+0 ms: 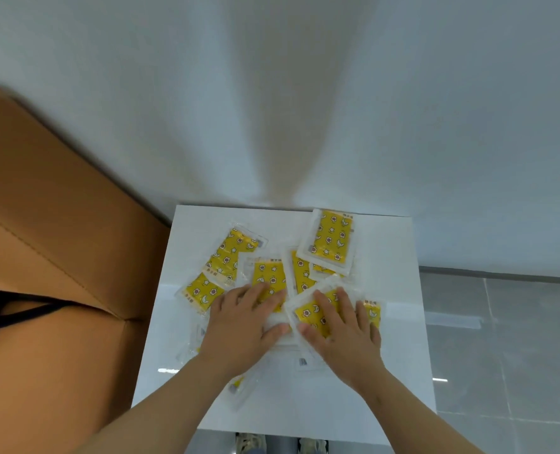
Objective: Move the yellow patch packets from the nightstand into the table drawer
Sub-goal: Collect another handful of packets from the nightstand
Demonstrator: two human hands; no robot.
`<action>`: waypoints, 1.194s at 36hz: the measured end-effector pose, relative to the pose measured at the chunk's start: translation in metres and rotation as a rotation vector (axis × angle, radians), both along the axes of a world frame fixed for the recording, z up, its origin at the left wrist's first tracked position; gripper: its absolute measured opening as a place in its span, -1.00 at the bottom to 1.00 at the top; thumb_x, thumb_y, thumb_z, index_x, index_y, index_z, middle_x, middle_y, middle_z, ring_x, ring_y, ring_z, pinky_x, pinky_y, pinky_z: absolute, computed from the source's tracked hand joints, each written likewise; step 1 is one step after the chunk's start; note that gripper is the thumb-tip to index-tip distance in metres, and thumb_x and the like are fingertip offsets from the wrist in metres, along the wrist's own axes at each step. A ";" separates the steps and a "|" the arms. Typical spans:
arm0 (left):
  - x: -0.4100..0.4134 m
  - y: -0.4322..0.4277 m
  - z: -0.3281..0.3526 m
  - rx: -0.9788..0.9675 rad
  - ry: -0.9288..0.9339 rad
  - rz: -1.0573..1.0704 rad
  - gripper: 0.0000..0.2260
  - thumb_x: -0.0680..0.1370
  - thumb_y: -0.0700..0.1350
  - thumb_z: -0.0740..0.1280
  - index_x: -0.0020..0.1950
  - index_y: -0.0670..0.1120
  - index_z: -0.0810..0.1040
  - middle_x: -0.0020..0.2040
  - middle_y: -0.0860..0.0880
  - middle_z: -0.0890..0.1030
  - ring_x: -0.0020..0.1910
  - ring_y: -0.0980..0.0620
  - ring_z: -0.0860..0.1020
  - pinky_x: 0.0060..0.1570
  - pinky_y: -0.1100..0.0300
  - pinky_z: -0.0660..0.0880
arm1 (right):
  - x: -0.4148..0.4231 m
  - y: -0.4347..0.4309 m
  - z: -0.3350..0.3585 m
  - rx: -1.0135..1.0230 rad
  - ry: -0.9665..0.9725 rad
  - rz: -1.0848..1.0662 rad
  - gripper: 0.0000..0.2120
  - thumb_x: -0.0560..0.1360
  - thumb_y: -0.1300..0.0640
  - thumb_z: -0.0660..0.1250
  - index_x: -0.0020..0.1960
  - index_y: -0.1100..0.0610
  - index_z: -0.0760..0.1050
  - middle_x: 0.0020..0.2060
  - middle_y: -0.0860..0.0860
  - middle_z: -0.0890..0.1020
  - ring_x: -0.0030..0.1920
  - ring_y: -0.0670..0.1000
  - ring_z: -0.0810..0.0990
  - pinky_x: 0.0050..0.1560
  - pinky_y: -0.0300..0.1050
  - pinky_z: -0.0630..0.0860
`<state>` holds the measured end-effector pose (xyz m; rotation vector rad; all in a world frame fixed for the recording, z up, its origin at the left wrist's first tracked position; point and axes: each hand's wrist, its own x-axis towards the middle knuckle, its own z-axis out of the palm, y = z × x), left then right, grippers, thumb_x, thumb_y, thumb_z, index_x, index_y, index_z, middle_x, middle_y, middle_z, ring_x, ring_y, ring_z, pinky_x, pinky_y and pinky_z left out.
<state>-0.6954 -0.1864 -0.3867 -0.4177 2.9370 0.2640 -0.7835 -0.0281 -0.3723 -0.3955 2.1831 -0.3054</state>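
My left grip [246, 326] lies flat, fingers straight, pressing on a packet at the centre of the frame. My right grip [341, 329] lies just beside it, fingers spread on a tilted packet, the two thumbs nearly meeting. The yellow packets [332, 239] lie scattered and overlapping on the white table [400, 257] in the lower middle, a few under my wrists. Brown padding [42, 224] fills the left; grey floor [501, 322] shows at right.
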 end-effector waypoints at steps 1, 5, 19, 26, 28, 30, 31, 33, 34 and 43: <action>0.000 -0.003 0.003 0.028 0.001 -0.004 -0.64 0.43 0.21 0.10 0.11 0.18 0.52 0.02 0.10 0.63 -0.15 0.00 0.62 -0.25 0.06 0.57 | 0.000 -0.001 0.002 -0.017 -0.001 -0.032 -0.29 0.38 -0.49 -0.11 0.47 -0.29 -0.08 0.52 -0.16 -0.19 0.52 0.10 -0.22 0.48 0.13 -0.13; 0.001 -0.013 0.010 0.126 0.016 0.100 -0.80 0.44 -0.04 0.33 0.04 0.08 0.63 -0.09 0.02 0.60 -0.23 -0.07 0.60 -0.33 0.05 0.54 | 0.003 0.002 0.006 -0.047 0.083 -0.036 -0.57 0.59 -0.17 0.01 0.45 -0.27 0.07 0.52 -0.16 -0.07 0.53 0.09 -0.13 0.48 0.07 -0.02; -0.035 0.013 0.013 0.504 -0.266 0.722 -0.77 0.60 0.10 0.12 0.10 -0.01 0.43 0.47 -0.13 0.17 0.49 -0.16 0.02 0.42 -0.12 0.08 | 0.013 -0.005 0.010 0.089 0.183 -0.218 -0.25 0.48 -0.15 0.28 0.50 -0.16 -0.10 0.45 0.06 0.13 0.42 0.15 0.19 0.31 0.09 0.30; -0.036 0.017 0.013 0.347 -0.274 0.640 -0.55 0.57 0.06 0.20 0.42 0.16 0.13 0.47 -0.02 0.18 0.48 -0.12 0.08 0.35 -0.11 0.15 | 0.009 0.012 0.007 0.039 0.164 -0.300 -0.15 0.42 -0.14 0.38 0.51 -0.12 -0.08 0.31 0.02 0.38 0.28 0.10 0.42 0.20 0.06 0.36; -0.037 0.011 0.016 0.395 -0.250 0.630 -0.46 0.55 0.01 0.26 0.45 0.19 0.08 0.45 0.05 0.23 0.45 -0.08 0.16 0.32 -0.09 0.18 | 0.008 0.017 0.007 -0.005 0.101 -0.370 -0.16 0.41 -0.08 0.41 0.51 -0.09 -0.04 0.25 -0.02 0.48 0.24 0.08 0.48 0.21 0.02 0.34; -0.034 0.002 0.018 0.466 -0.226 0.636 -0.39 0.52 -0.05 0.32 0.47 0.19 0.07 0.41 0.07 0.32 0.39 -0.07 0.26 0.30 -0.07 0.22 | 0.007 0.022 0.008 -0.009 0.052 -0.392 -0.26 0.42 -0.05 0.41 0.47 -0.06 0.09 0.15 -0.02 0.56 0.18 0.09 0.53 0.21 0.00 0.37; -0.031 -0.003 0.018 0.516 -0.213 0.647 -0.35 0.51 -0.08 0.35 0.48 0.18 0.07 0.39 0.06 0.35 0.37 -0.07 0.31 0.29 -0.06 0.27 | 0.007 0.024 0.008 -0.011 0.050 -0.390 -0.36 0.44 -0.03 0.40 0.42 -0.04 0.19 0.11 -0.01 0.59 0.14 0.09 0.55 0.20 0.01 0.41; -0.022 -0.011 0.020 0.662 -0.166 0.692 -0.28 0.48 -0.14 0.40 0.50 0.13 0.06 0.37 0.01 0.37 0.32 -0.06 0.37 0.26 0.00 0.37 | 0.006 0.028 0.009 -0.043 0.045 -0.408 -0.57 0.47 0.02 0.36 0.31 0.01 0.37 0.03 -0.01 0.62 0.06 0.08 0.58 0.15 0.04 0.47; -0.016 -0.014 0.022 0.730 -0.142 0.724 -0.26 0.47 -0.18 0.41 0.51 0.09 0.05 0.38 -0.01 0.36 0.31 -0.05 0.38 0.22 0.05 0.39 | 0.005 0.029 0.010 -0.082 0.035 -0.433 -0.65 0.49 0.05 0.34 0.26 0.03 0.43 -0.01 -0.02 0.63 0.01 0.07 0.59 0.12 0.05 0.49; -0.001 -0.034 0.035 1.060 0.035 1.123 -0.53 0.41 -0.25 0.47 0.26 -0.09 0.41 0.11 -0.07 0.55 0.02 -0.06 0.52 -0.03 0.08 0.48 | -0.023 0.009 0.035 -0.562 -0.177 -0.990 -0.95 0.48 0.19 0.35 -0.11 0.06 0.56 -0.16 0.06 0.66 -0.14 0.07 0.64 -0.10 -0.03 0.58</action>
